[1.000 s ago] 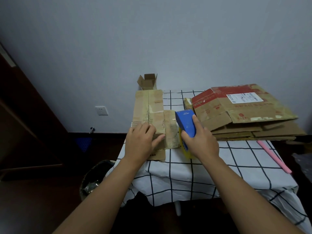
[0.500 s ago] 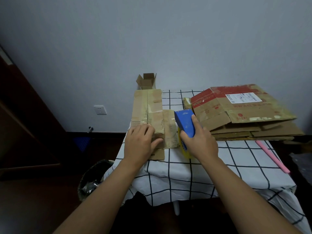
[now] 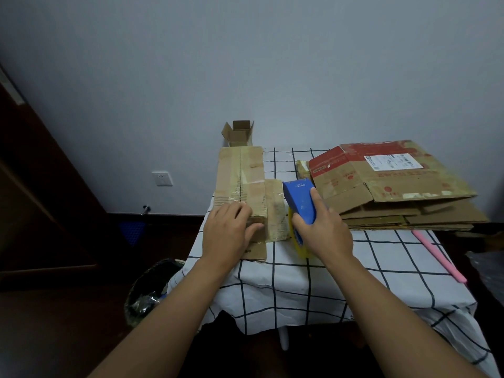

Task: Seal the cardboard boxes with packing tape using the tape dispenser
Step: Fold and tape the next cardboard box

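Cardboard everywhere; the long box (image 3: 241,184) lay flat near the table's left edge on the checked tablecloth (image 3: 354,268), old clear tape shiny along its top seam, one flap (image 3: 275,210) folded out to its right; left hand (image 3: 227,233) rested on the near end, fingers fairly straight and spread, thumb against the near side, pressing rather than grasping, presumably to pin the box so it wouldn't skid under the tape pull; right hand (image 3: 323,231) was wrapped round the blue tape dispenser (image 3: 300,201), index finger laid along its top, remaining fingers curled on the body; dispenser stood just beside the flap, yellowish roll (image 3: 298,242) low near the cloth, nose pointing away; whether tape touched the cardboard, couldn't tell; looked like the setup for a pull along the seam, not yet started.

Containers: small open box (image 3: 238,132) upright behind the long one, flaps up, inside too dark to judge; stack of flattened cartons (image 3: 395,186) at right, holding nothing; bin (image 3: 148,290) on the floor by the table's left corner with a dark liner and some crumpled clear plastic inside; pink stick (image 3: 439,256) lay on the cloth near the right edge.
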`<state>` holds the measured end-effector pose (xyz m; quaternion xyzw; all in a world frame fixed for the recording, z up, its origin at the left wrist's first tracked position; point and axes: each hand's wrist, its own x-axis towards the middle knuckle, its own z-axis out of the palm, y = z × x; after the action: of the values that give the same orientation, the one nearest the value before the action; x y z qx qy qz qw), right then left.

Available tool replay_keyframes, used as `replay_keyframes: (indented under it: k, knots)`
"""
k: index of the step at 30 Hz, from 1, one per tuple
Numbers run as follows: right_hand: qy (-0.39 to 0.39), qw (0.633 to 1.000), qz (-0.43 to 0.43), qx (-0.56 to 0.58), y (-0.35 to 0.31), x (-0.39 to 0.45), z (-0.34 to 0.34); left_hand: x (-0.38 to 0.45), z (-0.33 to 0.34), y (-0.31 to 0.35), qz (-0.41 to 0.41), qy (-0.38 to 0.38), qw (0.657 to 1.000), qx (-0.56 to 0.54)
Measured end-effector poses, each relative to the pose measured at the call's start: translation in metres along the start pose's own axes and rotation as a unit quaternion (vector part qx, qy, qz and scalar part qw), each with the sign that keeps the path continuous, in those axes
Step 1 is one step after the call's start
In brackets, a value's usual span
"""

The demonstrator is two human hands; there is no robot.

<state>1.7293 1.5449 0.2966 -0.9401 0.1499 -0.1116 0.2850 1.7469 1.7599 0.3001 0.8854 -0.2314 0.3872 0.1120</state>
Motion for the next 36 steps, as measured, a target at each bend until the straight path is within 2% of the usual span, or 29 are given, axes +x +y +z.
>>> replay_keyframes:
  k: [8, 14, 20, 23, 29, 33, 36]
  knots:
    - [0.003, 1.0, 0.001, 0.012, -0.003, 0.0, -0.001, 0.001, -0.003, 0.001, -0.006, -0.011, 1.0, -0.021]
    - [0.038, 0.996, -0.01, 0.074, -0.016, -0.001, -0.027, 0.0, -0.013, -0.005, -0.021, -0.052, 0.994, -0.094]
    - [0.127, 0.969, -0.092, 0.192, -0.068, -0.006, -0.071, 0.004, -0.018, -0.008, -0.047, -0.045, 0.989, -0.132]
    - [0.121, 0.958, -0.118, 0.231, -0.097, -0.01, -0.075, 0.006, -0.021, -0.011, -0.044, -0.066, 0.986, -0.149]
    - [0.079, 0.97, -0.146, 0.175, -0.127, -0.014, -0.059, 0.004, -0.026, -0.021, 0.0, -0.098, 0.979, -0.176]
    - [0.07, 0.975, -0.149, 0.15, -0.129, -0.012, -0.055, -0.008, -0.021, -0.029, -0.071, -0.04, 0.984, -0.156]
    - [0.061, 0.979, -0.164, 0.108, -0.133, -0.014, -0.051, -0.013, -0.017, -0.032, -0.078, -0.009, 0.99, -0.114]
